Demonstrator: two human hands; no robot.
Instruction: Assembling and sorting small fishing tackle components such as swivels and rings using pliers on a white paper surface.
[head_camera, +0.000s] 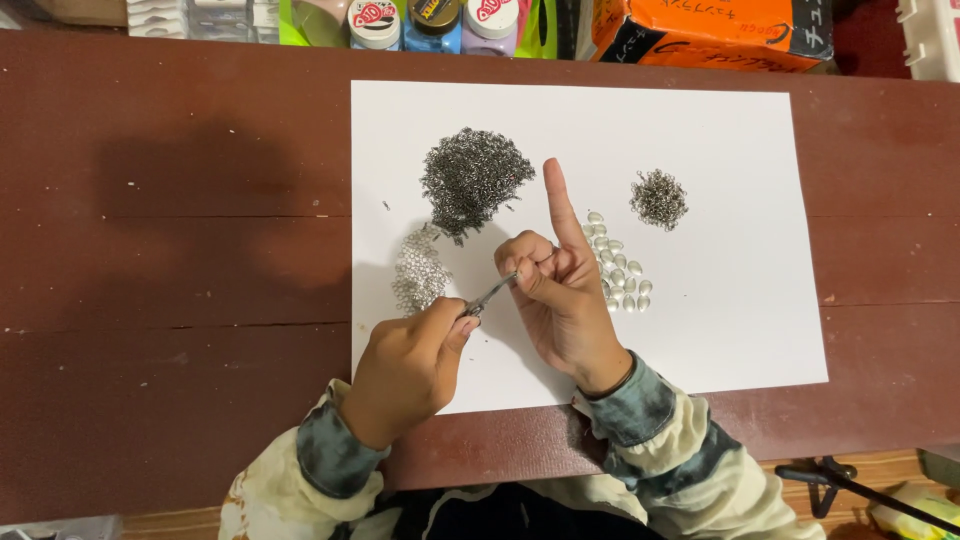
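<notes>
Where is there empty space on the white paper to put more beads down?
The white paper is bare along its right side, past the small dark pile and the pale oval beads, and along its top right edge. The middle is crowded: the big dark pile, the silvery pile, the left hand with its pliers, and the right hand.

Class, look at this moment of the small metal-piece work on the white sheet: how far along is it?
Done: pieces lie sorted on the white sheet as a large dark pile, small dark pile, silvery pile and pale beads. In hand: left hand holds pliers against right hand. Left: seemingly nearly everything; no finished item shows.
</notes>
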